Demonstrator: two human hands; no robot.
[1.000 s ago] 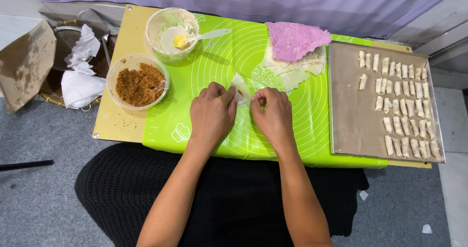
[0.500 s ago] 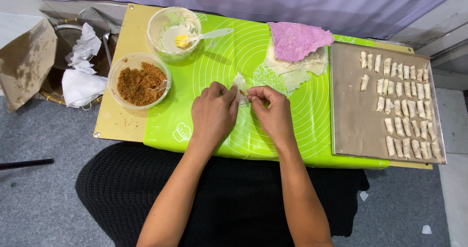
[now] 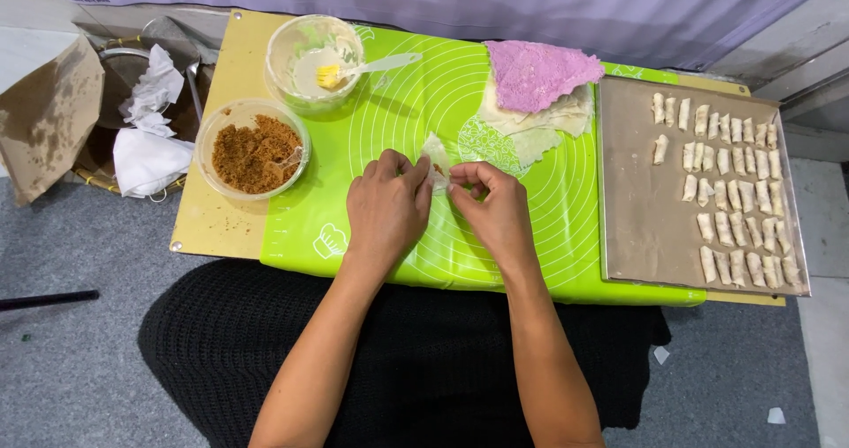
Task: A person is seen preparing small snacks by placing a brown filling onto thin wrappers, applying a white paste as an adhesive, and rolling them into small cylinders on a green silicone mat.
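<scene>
A thin pale wrapper (image 3: 436, 158) lies on the green silicone mat (image 3: 398, 103), pinched from both sides. My left hand (image 3: 386, 207) grips its left edge and my right hand (image 3: 495, 207) grips its right edge, fingertips almost meeting over a bit of brown filling. A stack of pale wrappers (image 3: 539, 119) under a pink cloth (image 3: 539, 69) sits just beyond my right hand.
A bowl of brown crumbly filling (image 3: 253, 152) and a bowl of paste with a yellow brush (image 3: 314, 54) stand at the left. A metal tray (image 3: 637, 209) with several finished rolls is at the right. A bin with paper scraps (image 3: 141, 112) sits on the floor.
Both hands have kept folding the wrapper, fingertips drawing closer together over it. Nothing else has moved.
</scene>
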